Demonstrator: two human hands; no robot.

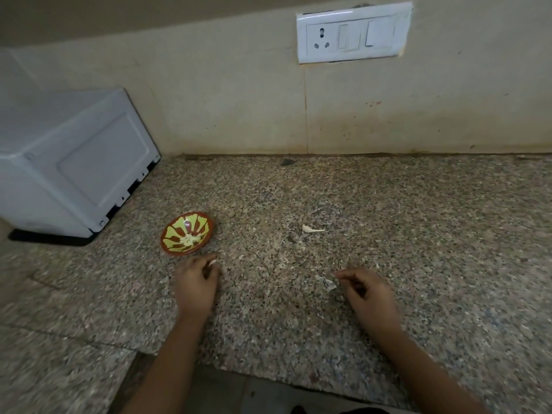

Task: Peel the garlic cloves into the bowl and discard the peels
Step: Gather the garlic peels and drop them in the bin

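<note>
The bowl (174,234) on the counter (418,222) holds peeled garlic cloves (189,239). Just beside it, the left hand (195,283) pinches a small white piece (212,263). The right hand (369,292) curls its fingers near a peel (328,284); I cannot tell if it grips it.

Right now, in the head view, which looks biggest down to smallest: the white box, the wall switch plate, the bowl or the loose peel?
1. white box
2. wall switch plate
3. bowl
4. loose peel
The plate is farther back, so it may really be bigger than it looks.
</note>
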